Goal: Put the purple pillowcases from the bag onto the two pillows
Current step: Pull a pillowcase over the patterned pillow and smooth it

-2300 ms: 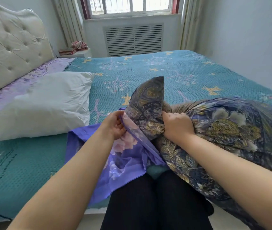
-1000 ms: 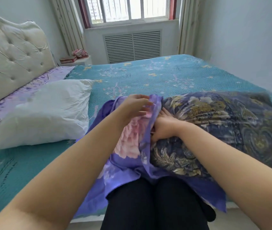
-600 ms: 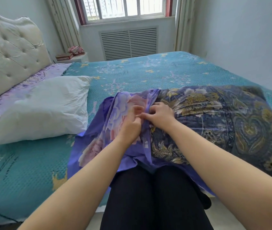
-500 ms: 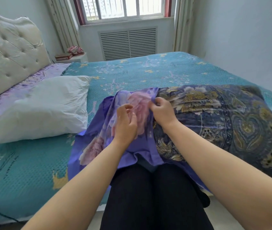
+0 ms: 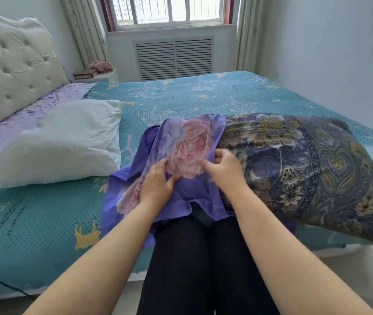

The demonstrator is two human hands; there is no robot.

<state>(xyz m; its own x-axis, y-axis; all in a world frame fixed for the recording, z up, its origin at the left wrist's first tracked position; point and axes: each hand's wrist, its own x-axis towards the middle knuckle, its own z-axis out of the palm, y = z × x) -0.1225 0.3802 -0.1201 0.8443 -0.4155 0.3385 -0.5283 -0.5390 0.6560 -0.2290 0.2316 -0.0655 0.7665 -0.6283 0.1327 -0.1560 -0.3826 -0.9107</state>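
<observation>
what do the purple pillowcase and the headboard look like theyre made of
Purple pillowcase: thin woven fabric, probably cotton or polyester, with a slight sheen; it drapes and folds softly in both hands' grip. Headboard: cream padded upholstery, likely leather or faux leather; button tufting and glossy creases suggest it.

The left end of the dark patterned pillow [image 5: 306, 169] is hidden under the purple pillowcase [image 5: 187, 144], and its right corner runs off the frame edge. The right hand [image 5: 225, 171] is slightly blurred, so its fingertips (tucked against the fabric) cannot be made out. The headboard [image 5: 10, 64] is cut off at the left. Items on the nightstand [image 5: 94, 70] are too small to tell.
</observation>
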